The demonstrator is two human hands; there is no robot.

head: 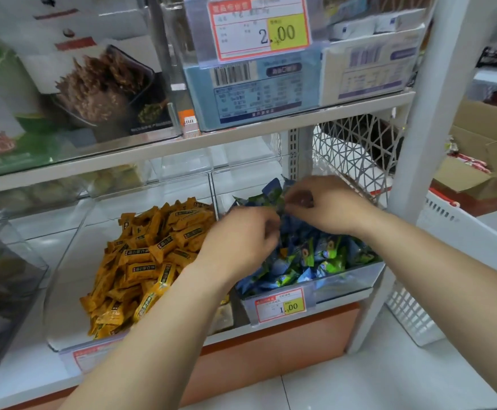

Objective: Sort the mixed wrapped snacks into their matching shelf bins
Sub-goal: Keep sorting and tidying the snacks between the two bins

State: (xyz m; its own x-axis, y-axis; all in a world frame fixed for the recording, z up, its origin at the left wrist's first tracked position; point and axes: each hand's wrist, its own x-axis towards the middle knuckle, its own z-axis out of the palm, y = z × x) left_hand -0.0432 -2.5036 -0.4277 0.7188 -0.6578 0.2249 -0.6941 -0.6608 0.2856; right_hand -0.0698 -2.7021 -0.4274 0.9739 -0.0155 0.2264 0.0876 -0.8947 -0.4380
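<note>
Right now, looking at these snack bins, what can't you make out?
- Head view: whether the left hand or right hand holds any of the blue-and-green wrapped snacks; the fingers are curled and motion-blurred.
- Red-and-white price tag under the clear plastic bin of orange wrapped snacks: partly covered by the left forearm, and blurred.
- Small print on the yellow-and-white 1.00 price label: too small.

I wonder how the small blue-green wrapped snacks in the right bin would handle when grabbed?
Probably light: the blue-green snacks are small sealed packets. Their glossy wrappers look slippery, so they may slide over each other. Their flattish pillow shapes seem unlikely to roll.
</note>
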